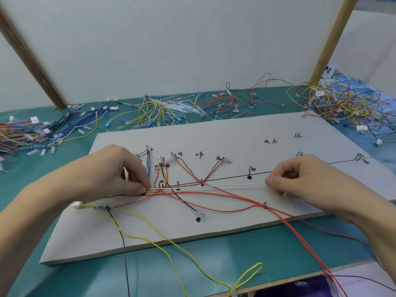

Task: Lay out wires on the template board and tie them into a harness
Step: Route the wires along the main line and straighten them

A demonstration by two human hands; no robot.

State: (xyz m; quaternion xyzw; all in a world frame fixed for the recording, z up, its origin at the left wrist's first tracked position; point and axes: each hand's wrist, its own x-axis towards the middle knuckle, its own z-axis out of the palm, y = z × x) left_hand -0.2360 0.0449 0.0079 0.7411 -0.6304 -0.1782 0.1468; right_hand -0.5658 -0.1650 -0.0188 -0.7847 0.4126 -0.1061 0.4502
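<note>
A white template board (235, 138) with a drawn black line, dots, handwritten labels and small pegs lies on the green table. Red, black, yellow and blue wires (192, 196) run across it between the pegs. A white wire (205, 186) is stretched taut along the drawn line. My left hand (120, 170) pinches its left end near the pegs at the board's left. My right hand (300, 176) pinches its right end further along the line. Yellow wires (171, 243) and red wires trail off the board's front edge.
Loose wire bundles with connectors lie behind the board: mixed colours at the left (32, 133), yellow and white in the middle (158, 108), red and black (235, 99), a tangled heap at the right (347, 103). A white wall panel with wooden posts stands behind.
</note>
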